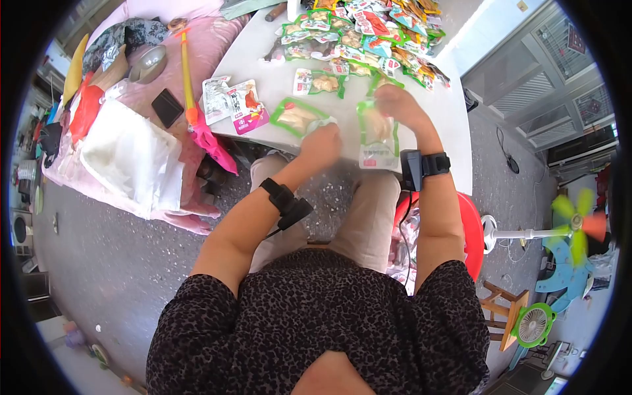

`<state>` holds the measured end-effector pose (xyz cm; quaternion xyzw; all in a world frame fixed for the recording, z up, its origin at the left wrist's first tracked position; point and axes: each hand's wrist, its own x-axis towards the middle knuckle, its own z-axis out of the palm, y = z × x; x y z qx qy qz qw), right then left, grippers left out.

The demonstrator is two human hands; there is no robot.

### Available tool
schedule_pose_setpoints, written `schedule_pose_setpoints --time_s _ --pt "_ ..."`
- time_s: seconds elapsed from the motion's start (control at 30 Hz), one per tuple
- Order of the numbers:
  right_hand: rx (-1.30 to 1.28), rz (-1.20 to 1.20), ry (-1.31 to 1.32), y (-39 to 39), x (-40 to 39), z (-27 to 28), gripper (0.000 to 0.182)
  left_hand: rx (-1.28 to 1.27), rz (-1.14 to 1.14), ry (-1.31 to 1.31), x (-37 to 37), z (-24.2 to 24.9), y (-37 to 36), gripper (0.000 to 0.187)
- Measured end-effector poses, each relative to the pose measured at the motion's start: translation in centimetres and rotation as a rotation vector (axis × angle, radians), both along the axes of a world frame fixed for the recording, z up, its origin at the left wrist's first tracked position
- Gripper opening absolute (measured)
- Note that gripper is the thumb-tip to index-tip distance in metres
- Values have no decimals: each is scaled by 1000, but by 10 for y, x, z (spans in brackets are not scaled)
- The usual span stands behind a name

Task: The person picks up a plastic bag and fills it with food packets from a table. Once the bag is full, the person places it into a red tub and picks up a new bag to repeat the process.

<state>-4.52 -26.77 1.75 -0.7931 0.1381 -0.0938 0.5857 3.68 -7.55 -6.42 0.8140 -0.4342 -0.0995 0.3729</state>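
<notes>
Plainly, the person sits at the near edge of a white bench (pixel 454 125), both bare hands down on green-bordered clear plastic snack packets. The left hand (pixel 320 141) is curled with its fingers closed on the corner of one such packet with a pale filling (pixel 295 116), which lies flat on the bench close to the near edge, left of the middle. The right hand (pixel 398 105) lies over the top of a second, upright-lying green-edged packet with a white label at its lower end (pixel 376 138), the fingers bent over the packet's upper end; whether they pinch it or only press on it cannot be told from this view. The labelled end of that packet reaches the very edge of the bench over the person's lap, so a loosened hold could let it slide off onto the knees or the grey floor. Both packets look slick, and a tug from a hand on one corner might tear the seal or let it slip out. Behind the hands, a heaped pile of mixed colourful snack packets (pixel 368 33) fills the far part of the bench and could be knocked by a sweeping elbow or wrist, spilling pieces over the right edge. Two white and pink printed sachets (pixel 234 102) lie at the left corner, partly over the edge, likely to drop if jostled.
</notes>
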Motion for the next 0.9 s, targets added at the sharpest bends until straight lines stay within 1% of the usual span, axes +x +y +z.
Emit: schedule_pose_setpoints --time_s 0.03,0.1,0.2,0.3,0.4,0.5,0.6,0.7,0.77,0.83,0.9 --pt "-86 37 80 0 1 -11 21 -32 0 -18 -1 -2 -1 16" --pt "-380 100 87 5 7 -33 22 -95 1 -53 -5 -7 -4 23" --pt "-554 77 53 19 18 -52 20 -7 -24 -97 -11 2 -4 33" --pt "-528 40 67 20 21 -62 20 82 -68 -280 -12 -2 -4 42" --pt "-638 2 110 17 20 -76 19 46 -72 -441 -14 -6 -5 40" --pt "-738 -71 22 20 17 -92 20 117 -227 -562 -12 -5 -5 38" --pt "-914 -247 -197 23 12 -97 19 107 -276 -559 -11 -2 -7 24" --pt "-738 -552 -270 42 -21 -57 19 288 -295 -499 -12 8 -9 30" --pt "-522 -686 -284 51 -53 -53 19 300 -290 -469 -13 10 -9 29" --pt "-389 -792 -281 64 -89 -70 20 293 -281 -447 -12 10 -9 29" --pt "-24 -883 -180 81 -123 -92 20 269 -275 -440 -12 7 -8 29"
